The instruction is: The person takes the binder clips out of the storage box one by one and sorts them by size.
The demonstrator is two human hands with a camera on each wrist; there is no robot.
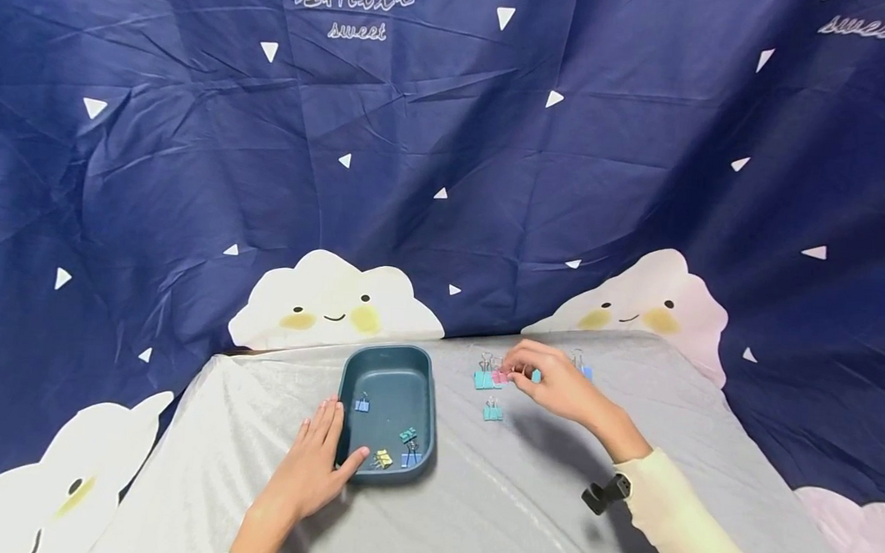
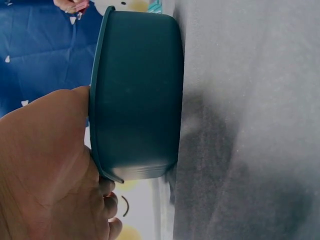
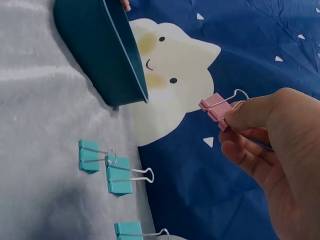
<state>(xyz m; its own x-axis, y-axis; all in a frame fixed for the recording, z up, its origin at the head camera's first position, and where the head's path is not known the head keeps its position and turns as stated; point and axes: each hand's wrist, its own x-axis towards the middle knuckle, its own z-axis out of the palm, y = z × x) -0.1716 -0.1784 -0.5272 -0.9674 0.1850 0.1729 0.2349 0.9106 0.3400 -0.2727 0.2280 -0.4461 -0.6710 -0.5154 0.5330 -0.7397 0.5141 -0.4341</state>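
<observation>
My right hand (image 3: 270, 145) pinches a pink binder clip (image 3: 216, 109) between thumb and fingers, raised above the table among other clips. Near it on the cloth are a larger teal binder clip (image 1: 485, 380) and a smaller teal clip (image 1: 492, 413). My left hand (image 1: 313, 462) rests at the near left corner of a dark teal plastic bin (image 1: 434, 401), fingers extended along the left rim and thumb over the near rim. Inside the bin lie a blue clip (image 1: 362, 405), a green clip (image 1: 407, 434), a yellow clip (image 1: 383, 459) and another blue clip (image 1: 411, 459).
Behind the right hand stand a blue clip (image 1: 586, 372) and a teal one (image 1: 536, 376), both partly covered by it. A grey cloth (image 1: 521, 498) covers the table. At its back edge hangs a navy curtain (image 1: 419, 142) with clouds and triangles.
</observation>
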